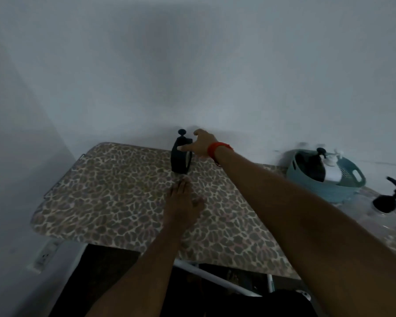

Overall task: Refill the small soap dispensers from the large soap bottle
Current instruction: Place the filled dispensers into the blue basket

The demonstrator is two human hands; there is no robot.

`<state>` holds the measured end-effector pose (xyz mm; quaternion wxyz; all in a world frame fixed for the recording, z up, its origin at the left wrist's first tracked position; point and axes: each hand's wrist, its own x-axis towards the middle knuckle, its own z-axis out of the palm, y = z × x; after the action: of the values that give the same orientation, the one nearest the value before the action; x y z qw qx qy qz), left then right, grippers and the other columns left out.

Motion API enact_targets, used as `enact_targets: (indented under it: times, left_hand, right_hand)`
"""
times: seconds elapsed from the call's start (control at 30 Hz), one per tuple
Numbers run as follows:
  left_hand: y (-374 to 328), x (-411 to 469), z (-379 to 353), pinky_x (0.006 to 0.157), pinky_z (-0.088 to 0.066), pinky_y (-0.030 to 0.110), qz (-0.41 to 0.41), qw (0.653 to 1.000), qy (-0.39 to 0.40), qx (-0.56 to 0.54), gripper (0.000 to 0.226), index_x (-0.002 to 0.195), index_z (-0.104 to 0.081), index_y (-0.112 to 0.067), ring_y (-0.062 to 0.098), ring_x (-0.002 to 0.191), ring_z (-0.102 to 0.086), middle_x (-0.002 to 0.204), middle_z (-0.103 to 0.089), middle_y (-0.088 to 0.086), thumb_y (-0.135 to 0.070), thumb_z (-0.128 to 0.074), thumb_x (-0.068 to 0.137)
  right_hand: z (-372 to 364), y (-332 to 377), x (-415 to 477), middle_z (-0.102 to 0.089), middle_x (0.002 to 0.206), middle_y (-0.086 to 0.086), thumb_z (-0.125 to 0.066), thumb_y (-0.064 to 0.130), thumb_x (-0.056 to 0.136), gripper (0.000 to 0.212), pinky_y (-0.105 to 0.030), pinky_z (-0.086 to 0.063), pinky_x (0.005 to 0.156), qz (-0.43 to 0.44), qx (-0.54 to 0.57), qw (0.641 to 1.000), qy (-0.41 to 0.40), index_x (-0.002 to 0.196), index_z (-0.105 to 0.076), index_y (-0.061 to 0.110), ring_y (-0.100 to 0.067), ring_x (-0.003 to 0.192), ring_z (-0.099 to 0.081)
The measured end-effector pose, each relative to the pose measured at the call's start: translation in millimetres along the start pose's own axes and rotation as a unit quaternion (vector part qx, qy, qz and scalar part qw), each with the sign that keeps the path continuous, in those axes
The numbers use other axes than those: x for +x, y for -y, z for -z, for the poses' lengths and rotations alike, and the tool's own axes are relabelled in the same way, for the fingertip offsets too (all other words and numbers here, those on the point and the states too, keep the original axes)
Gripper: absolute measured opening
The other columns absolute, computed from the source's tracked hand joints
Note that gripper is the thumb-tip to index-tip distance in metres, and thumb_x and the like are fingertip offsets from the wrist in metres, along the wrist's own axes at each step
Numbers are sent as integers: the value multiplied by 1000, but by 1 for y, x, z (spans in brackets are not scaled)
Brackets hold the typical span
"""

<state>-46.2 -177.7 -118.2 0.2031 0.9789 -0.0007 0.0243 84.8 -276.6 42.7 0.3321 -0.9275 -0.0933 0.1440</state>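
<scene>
A dark soap dispenser [180,157] with a black pump head stands near the far edge of the leopard-print table [105,202]. My right hand [200,144], with a red band on the wrist, reaches to its right side, fingers spread, index finger touching the bottle's upper part. My left hand [184,202] hovers flat over the table just in front of the dispenser, holding nothing. At the right edge stands a clear bottle with a black pump [385,201]. A blue basket [325,179] holds a dark bottle [313,165] and a white pump bottle [332,168].
White walls close in behind and to the left of the table. A wall outlet [44,257] sits low on the left. White table legs [217,277] and dark floor show below the near edge.
</scene>
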Motion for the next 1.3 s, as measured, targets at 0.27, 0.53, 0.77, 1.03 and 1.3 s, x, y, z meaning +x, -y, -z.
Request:
enact_targets:
  times: [0.27,0.53,0.77,1.03,1.3]
  left_hand:
    - [3,1,-2,123,-5,42,2,1000,-10,-4,83,157,-13,-16,22,151,-11,165,-13,2,-63,-34,93]
    - [3,2,-4,122,-3,41,8,1000,-9,-4,82,157,-13,-18,20,151,-9,165,-11,0,-64,-33,92]
    - [3,2,-3,122,-3,41,7,1000,-12,3,82,157,-15,-16,22,151,-11,165,-13,2,-63,-32,92]
    - [-1,-2,4,124,-6,41,18,1000,4,5,86,157,-13,-16,22,151,-13,165,-14,2,-66,-36,91]
    - [-34,5,28,124,-8,43,6,998,42,37,83,157,-11,-10,24,153,-7,166,-8,7,-54,-45,96]
  right_hand:
    - [-42,15,41,-65,97,-7,-69,64,80,69,-30,-47,59,-18,-82,994,-75,118,-56,9,-19,73,-57]
    - [-37,23,50,-53,86,-2,-75,60,76,70,-28,-45,58,-72,-34,996,-52,119,-55,9,-17,70,-53]
    - [-47,23,51,-51,75,1,-75,48,77,54,-24,-40,48,-80,0,993,-88,111,-57,10,-14,61,-51]
    - [-9,9,17,-63,114,-8,-80,44,74,70,-31,-54,71,-49,54,989,-129,129,-53,9,-20,84,-57]
    - [121,-15,-74,-58,123,-8,-86,46,67,90,-33,-60,59,-18,60,982,-176,141,-47,15,-22,94,-61]
